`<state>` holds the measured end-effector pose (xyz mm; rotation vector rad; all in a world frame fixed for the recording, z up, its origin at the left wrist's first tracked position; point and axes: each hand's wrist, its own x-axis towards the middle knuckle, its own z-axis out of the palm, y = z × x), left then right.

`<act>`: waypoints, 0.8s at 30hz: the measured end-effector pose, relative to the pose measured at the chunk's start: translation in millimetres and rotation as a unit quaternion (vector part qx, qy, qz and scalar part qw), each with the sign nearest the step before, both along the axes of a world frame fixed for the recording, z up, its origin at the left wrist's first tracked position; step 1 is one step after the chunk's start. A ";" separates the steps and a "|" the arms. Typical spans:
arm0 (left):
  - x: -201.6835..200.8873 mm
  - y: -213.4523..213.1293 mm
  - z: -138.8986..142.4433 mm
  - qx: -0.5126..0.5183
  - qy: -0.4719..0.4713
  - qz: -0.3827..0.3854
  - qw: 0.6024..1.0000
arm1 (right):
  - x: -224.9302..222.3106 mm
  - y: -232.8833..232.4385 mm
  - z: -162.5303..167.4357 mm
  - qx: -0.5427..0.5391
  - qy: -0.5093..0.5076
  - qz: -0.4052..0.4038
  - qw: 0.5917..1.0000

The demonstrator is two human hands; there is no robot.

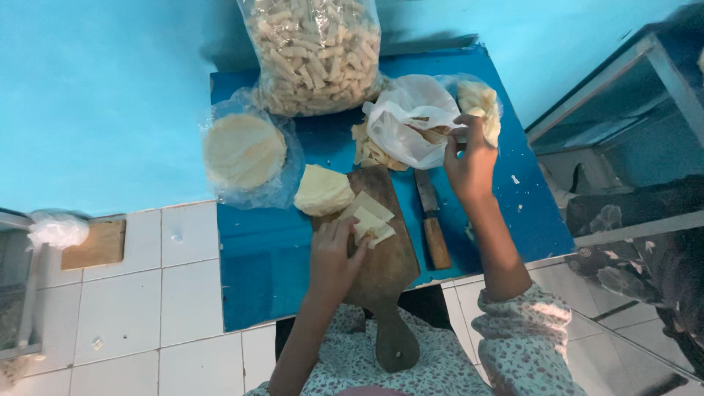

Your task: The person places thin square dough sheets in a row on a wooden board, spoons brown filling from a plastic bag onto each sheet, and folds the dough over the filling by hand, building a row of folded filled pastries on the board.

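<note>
Bare hands — short pale sleeves (524, 330) with a small floral print

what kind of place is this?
Likely a home or small-shop food prep spot: a blue table on a tiled floor, a cutting board with a knife, and a bag of rolled snacks.

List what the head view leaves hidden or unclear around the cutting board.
- Large bag of sticks: top cut off by the frame edge.
- White plastic bag: contents mostly covered by its folds.
- Right hand: what its fingertips pinch is too small to tell.
- Wooden board: partly under the left hand.
</note>
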<state>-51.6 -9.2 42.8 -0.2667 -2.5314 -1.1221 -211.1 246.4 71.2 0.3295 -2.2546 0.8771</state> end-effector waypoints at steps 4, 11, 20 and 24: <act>-0.5 -1.8 -1.2 -0.004 0.005 -0.002 1.000 | -2.6 9.6 0.5 -0.044 -0.006 -0.015 0.999; 0.4 -1.7 -6.9 0.025 0.001 0.006 1.000 | 6.1 34.9 12.8 -0.130 -0.008 -0.027 0.991; 1.5 0.6 -11.7 0.024 0.045 0.014 0.999 | 6.1 45.5 3.9 -0.124 0.005 -0.030 0.992; 2.5 0.0 -12.0 0.025 0.042 0.017 0.999 | 7.5 50.8 6.8 -0.142 0.004 -0.023 0.990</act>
